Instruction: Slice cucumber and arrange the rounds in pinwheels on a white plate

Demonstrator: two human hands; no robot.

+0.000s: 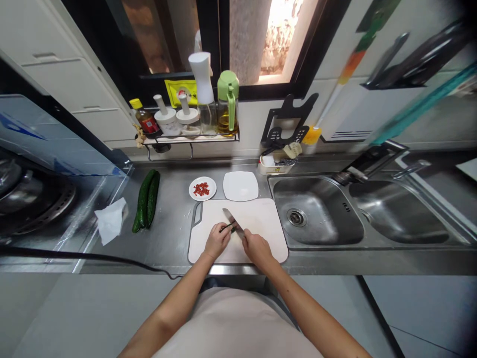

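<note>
A knife (234,222) lies slantwise over the white cutting board (264,223), its tip pointing up and left. My right hand (258,248) is wrapped round the knife's handle. Beside the blade, my left hand (218,240) pinches a small dark green piece (226,227) against the board; the fingers partly cover it. Behind the board stand a white plate (211,182) with small red pieces (201,189) and a bare white square plate (240,186). Two cucumbers (152,199) rest side by side on the steel counter at the left.
A double sink (320,233) adjoins the board on the right. A crumpled white tissue (111,220) and a stove (33,204) are at the left. Above the back edge, a rack (171,140) holds bottles and jars. A dark cable (112,256) crosses the front left.
</note>
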